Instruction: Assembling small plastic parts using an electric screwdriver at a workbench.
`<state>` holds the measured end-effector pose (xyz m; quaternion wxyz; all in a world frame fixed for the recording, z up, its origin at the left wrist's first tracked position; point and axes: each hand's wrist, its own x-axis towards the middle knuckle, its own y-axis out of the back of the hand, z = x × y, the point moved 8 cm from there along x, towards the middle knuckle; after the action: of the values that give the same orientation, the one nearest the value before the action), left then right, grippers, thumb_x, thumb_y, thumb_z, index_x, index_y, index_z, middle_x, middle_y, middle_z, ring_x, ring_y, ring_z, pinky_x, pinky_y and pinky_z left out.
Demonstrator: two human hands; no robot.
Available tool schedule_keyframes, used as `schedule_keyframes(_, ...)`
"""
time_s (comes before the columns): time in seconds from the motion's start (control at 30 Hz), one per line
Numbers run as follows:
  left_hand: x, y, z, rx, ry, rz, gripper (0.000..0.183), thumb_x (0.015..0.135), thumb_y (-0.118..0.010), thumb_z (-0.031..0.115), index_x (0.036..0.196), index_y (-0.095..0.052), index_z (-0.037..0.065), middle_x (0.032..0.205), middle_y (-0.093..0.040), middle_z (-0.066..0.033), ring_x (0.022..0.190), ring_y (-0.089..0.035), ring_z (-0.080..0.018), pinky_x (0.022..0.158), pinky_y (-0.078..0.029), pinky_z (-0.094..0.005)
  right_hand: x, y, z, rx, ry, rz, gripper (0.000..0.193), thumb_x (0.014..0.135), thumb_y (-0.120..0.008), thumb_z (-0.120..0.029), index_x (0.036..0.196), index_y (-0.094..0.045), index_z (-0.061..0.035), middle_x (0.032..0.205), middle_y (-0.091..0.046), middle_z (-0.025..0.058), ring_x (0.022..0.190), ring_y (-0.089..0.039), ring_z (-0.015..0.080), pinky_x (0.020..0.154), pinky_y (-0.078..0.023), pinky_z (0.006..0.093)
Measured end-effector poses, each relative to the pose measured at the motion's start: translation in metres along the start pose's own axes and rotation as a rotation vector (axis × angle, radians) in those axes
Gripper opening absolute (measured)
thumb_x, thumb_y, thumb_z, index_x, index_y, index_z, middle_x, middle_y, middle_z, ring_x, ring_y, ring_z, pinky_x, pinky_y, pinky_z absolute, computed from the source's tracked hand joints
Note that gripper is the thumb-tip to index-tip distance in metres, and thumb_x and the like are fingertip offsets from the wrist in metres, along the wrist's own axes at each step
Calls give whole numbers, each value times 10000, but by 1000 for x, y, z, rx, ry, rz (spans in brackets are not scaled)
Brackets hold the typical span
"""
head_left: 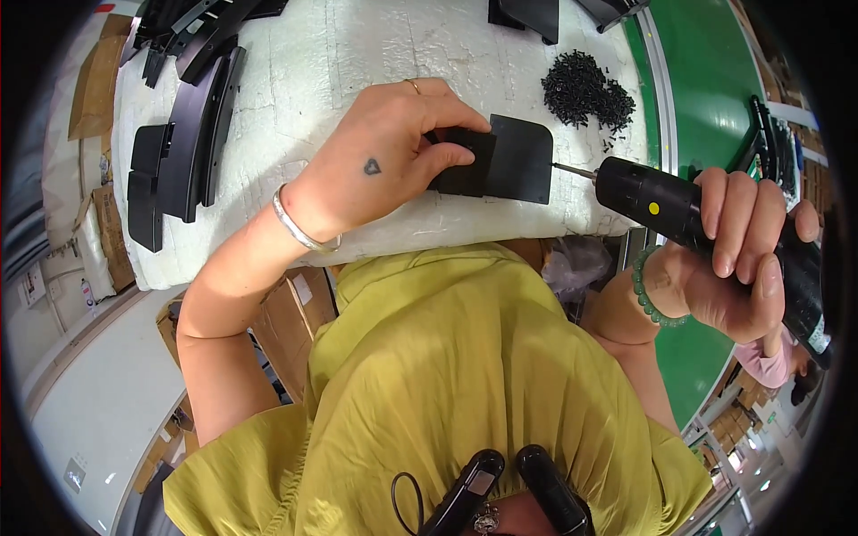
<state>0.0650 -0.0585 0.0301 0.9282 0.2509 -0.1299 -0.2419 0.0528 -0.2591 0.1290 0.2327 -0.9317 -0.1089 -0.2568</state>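
Note:
My left hand (pixel 393 143) pinches a black plastic panel (pixel 523 161) by its left part, between thumb and fingers, on the white padded work surface (pixel 295 54). The panel's rounded right end sticks out past my fingers. In my right hand (pixel 737 241) is a black electric screwdriver (pixel 648 201), my fingers wrapped round its body. Its thin bit points left, with the tip at or very near the panel's right edge; whether they touch I cannot tell. Beyond the panel, to the right, lies a heap of small black screws (pixel 585 89).
Curved black plastic parts (pixel 188 147) lie at the left of the padded surface, with more at the far left. Another black part (pixel 525 18) lies at the far edge. A green surface (pixel 706 80) with a metal rail runs along the right. A co-worker's pink sleeve (pixel 767 362) shows there.

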Motion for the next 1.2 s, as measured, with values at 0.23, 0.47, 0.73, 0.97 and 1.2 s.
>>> schedule_keyframes(0.23,1,3,-6,0,43,4,224,750,-646,-35,969,-631,9,839,-585,-73,659,-575,-123,569,-488,-202,3,-5,3,8,-11,-31,329,688,-523,-112,1016,-501,-95,587,-437,-77,484,-409,36,564,-329,203)
schedule_keyframes(0.47,-6,-2,5,276,-89,60,309,722,-687,53,1021,-609,56,945,-571,-74,843,-506,-271,779,-420,-320,2,-2,3,37,11,3,333,685,-526,-106,1016,-495,-89,588,-435,-78,490,-415,35,567,-328,205)
schedule_keyframes(0.73,-3,4,-11,241,45,-20,497,722,-714,216,1156,-519,70,999,-563,-107,890,-504,-282,814,-398,-325,6,-21,5,45,-17,-146,335,710,-530,-106,1040,-473,-87,609,-434,-66,498,-417,43,567,-328,202)
schedule_keyframes(0.97,-4,-21,-26,161,256,-244,380,691,-745,216,947,-514,56,618,-553,-106,580,-539,-253,552,-407,-327,8,-46,14,44,-48,-242,343,723,-533,-112,1054,-446,-112,612,-431,-68,500,-421,42,570,-341,201)
schedule_keyframes(1.2,5,-12,-25,121,237,-58,391,670,-749,227,970,-531,103,627,-544,-98,598,-527,-247,581,-402,-344,5,-72,25,-66,-31,-323,385,733,-515,-118,1109,-436,-140,611,-402,-68,491,-367,53,553,-315,225)
